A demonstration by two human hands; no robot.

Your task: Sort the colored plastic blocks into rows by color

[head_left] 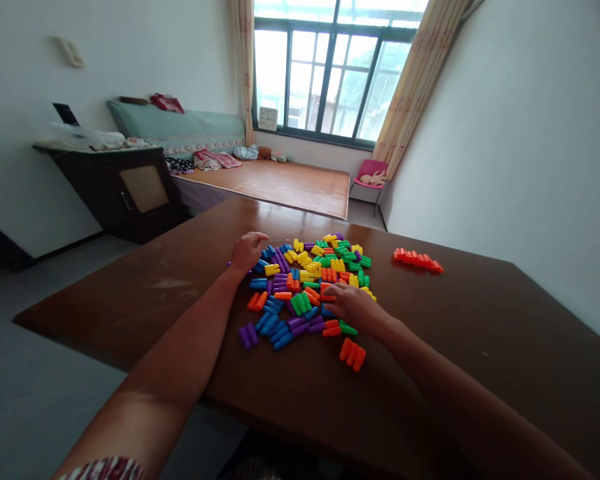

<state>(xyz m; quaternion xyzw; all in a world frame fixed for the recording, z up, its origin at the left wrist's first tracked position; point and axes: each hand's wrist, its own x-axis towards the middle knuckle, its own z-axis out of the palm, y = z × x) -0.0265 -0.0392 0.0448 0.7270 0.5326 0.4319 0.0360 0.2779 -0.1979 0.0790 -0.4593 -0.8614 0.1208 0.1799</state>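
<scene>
A spread-out pile of plastic toy blocks (309, 275), shaped like joined short tubes in orange, green, yellow, blue and purple, covers the middle of the table. My left hand (249, 251) rests at the pile's far left edge, fingers loosely stretched and holding nothing. Over the right part of the pile, my right hand (354, 307) has its fingers closed about an orange block (327, 289), partly hidden by them. A separate orange block (353, 354) lies nearer to me, and a purple block (248, 336) sits at the near left.
A joined row of orange blocks (418, 261) lies apart on the right of the brown table (480, 320). Beyond the table are a bed with a mat (280, 180), a dark cabinet (125, 190) and a pink chair (367, 168). A wall stands to the right.
</scene>
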